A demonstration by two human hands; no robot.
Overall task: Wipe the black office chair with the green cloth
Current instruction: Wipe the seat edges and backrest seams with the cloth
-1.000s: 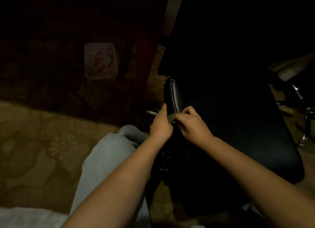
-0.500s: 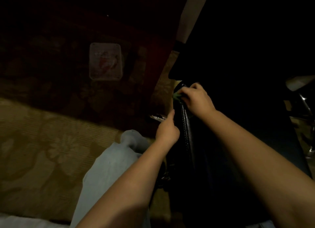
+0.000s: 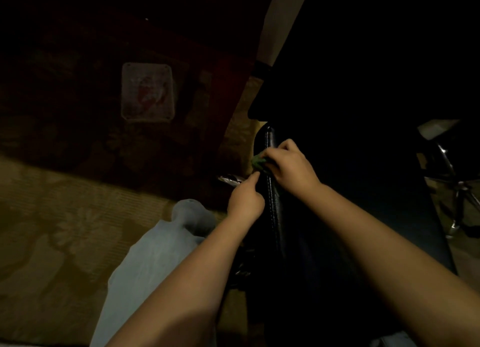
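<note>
Sliding cloth (image 3: 258,162) back (toward left hand (image 3: 245,203)).

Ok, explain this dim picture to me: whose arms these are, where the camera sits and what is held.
There is no machine here. These are a person's two bare arms, seen from a camera worn on the head and looking down. The right hand holds a bunched green cloth in its grip and presses it on the stitched edge of the black office chair. The left hand lies against that edge just below; it is too dark to tell whether it grips it. Left of the chair are the person's pale trouser leg and a patterned carpet.
</note>
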